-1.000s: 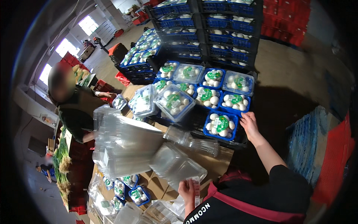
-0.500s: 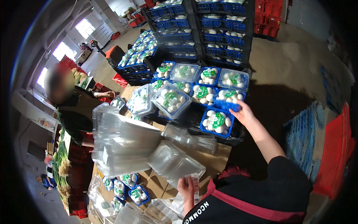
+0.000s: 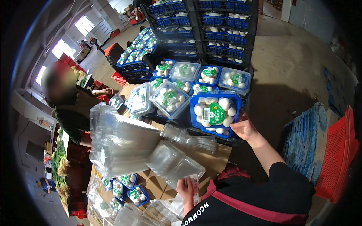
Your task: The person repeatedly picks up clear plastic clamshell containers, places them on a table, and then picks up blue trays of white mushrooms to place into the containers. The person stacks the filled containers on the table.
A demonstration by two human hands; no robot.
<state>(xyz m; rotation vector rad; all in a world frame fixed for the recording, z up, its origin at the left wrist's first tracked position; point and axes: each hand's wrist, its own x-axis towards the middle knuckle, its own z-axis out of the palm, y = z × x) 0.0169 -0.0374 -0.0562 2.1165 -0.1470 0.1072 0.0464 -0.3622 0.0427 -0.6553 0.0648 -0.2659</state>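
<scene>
Mushroom punnet [image 3: 215, 112], blue, film-wrapped, tilted, at 1 o'clock above crate row; right hand [image 3: 244, 128] pinches its lower right corner only. Left hand [image 3: 186, 188] at 6 o'clock grips label strip [image 3: 195, 190]. Risk: one-corner hold, punnet could tip and drop.

I see a cardboard-covered table [image 3: 211, 158] bearing tall stacks of clear plastic lids [image 3: 120, 143] and a few loose clear lids [image 3: 173, 164]. Beyond it, a black crate [image 3: 226, 139] carries blue mushroom punnets [image 3: 177, 98]. More blue crates [image 3: 222, 30] stand on the concrete floor [image 3: 290, 64].
</scene>
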